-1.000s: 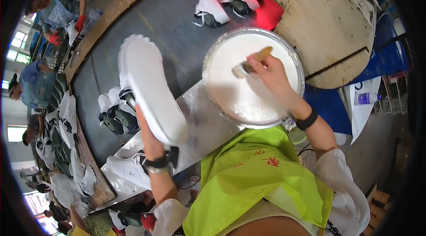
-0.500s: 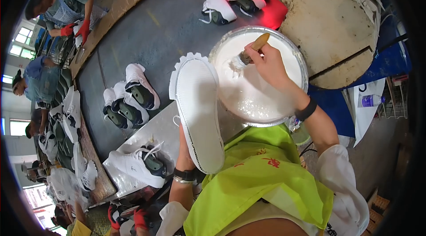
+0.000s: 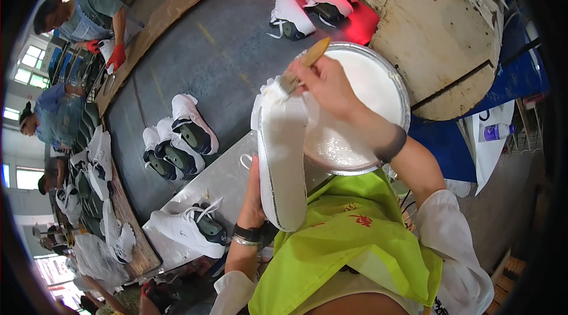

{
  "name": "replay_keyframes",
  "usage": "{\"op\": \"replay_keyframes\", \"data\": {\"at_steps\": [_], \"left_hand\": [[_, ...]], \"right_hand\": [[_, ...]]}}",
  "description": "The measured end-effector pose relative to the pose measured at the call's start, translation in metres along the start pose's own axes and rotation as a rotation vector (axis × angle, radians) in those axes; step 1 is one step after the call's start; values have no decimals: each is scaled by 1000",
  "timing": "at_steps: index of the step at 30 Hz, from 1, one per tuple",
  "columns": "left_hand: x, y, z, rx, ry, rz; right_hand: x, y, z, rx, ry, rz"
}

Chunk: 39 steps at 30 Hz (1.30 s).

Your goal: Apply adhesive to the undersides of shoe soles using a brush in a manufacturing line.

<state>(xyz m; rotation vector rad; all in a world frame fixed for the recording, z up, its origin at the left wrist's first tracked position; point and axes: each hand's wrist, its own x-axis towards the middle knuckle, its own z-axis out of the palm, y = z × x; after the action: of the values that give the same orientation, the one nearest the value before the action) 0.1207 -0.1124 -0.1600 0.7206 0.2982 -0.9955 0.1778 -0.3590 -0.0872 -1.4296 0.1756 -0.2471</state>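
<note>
Here I'm coating, it seems, the far end of the shoe [image 3: 283, 161], right fingers [image 3: 310, 80] gripping the brush [image 3: 316, 51], left hand [image 3: 253, 193] clasping that shoe sole-up by the pan [image 3: 406, 99], and the next stroke is likely calling for an even spread nearer me.

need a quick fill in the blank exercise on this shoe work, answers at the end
The left hand holds a flat white piece shaped like a shoe's ____.
The right hand holds a wooden-handled brush with its ____ touching that piece.
The round, silvery-rimmed basin contains ____ liquid.
The topmost co-worker at left wears ____ gloves.

Missing words: sole; bristles; white; red
</note>
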Motion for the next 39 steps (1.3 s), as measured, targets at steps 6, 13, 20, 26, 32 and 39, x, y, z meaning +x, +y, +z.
{"op": "replay_keyframes", "data": {"at_steps": [6,13,20,26,32,39], "left_hand": [[-6,8,17,74,63,105],[-6,13,15,109,57,162],[-10,1,27,119,148,185],[-18,0,23,314,257,230],[-24,5,11,377,281,182],[-32,2,11,245,179,195]], "right_hand": [[-40,20,-13,-85,186,2],[-41,-11,-2,-281,76,-3],[-51,-31,27,21,-103,135],[-20,-29,26,-344,172,-229],[-53,-35,27,-251,-13,-36],[4,-9,0,-107,106,-103]]}}
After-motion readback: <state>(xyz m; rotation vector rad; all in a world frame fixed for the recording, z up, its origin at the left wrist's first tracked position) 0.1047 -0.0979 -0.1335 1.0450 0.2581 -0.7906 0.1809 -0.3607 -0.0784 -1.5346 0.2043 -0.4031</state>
